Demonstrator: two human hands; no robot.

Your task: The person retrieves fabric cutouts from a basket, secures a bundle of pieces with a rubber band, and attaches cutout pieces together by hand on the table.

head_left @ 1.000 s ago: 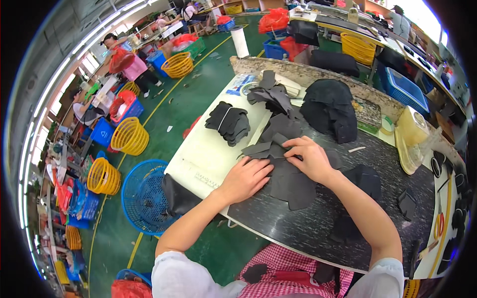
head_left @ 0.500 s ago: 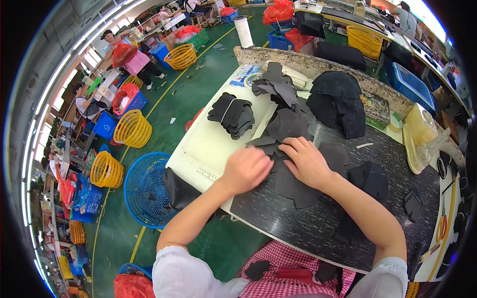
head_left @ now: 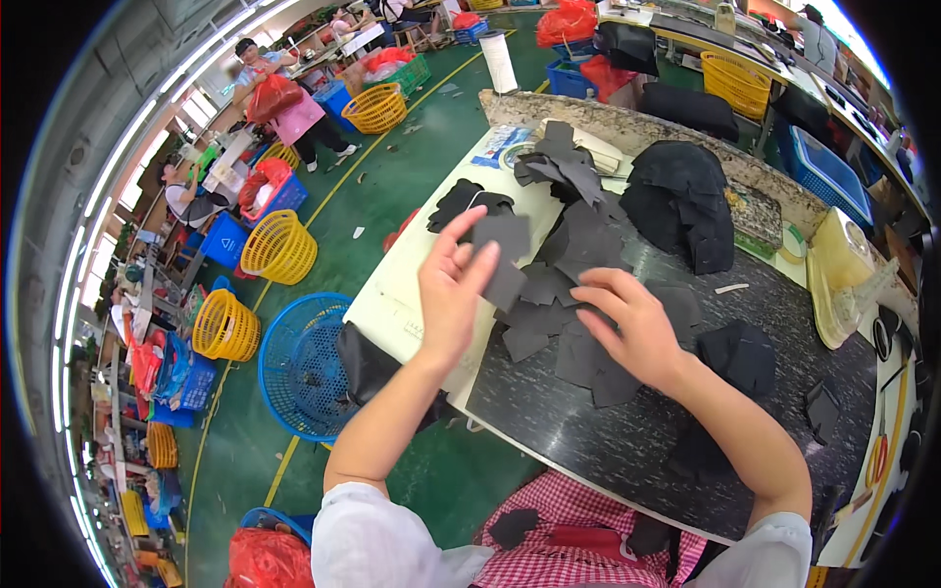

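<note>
My left hand is raised over the table's left side, with a black cut piece pinched at its fingers. It looks like thin fabric or leather; another dark flap just below may be part of it. Lower right, my right hand has bent, spread fingers and nothing visible in them. Beneath it lie loose, overlapping black pieces. Behind my left fingers sits a tied bundle of black pieces, partly covered. A larger black stack stands beyond my right hand.
More black pieces lie to the right, with orange-handled scissors by the edge. A thread cone stands at the far corner. A blue basket is left of the table. A person with a red bag stands beyond.
My left hand has lifted from the loose pieces and now carries a black piece up before the tied bundle. My right hand's fingers have spread and moved slightly right. The view has shifted a little.
</note>
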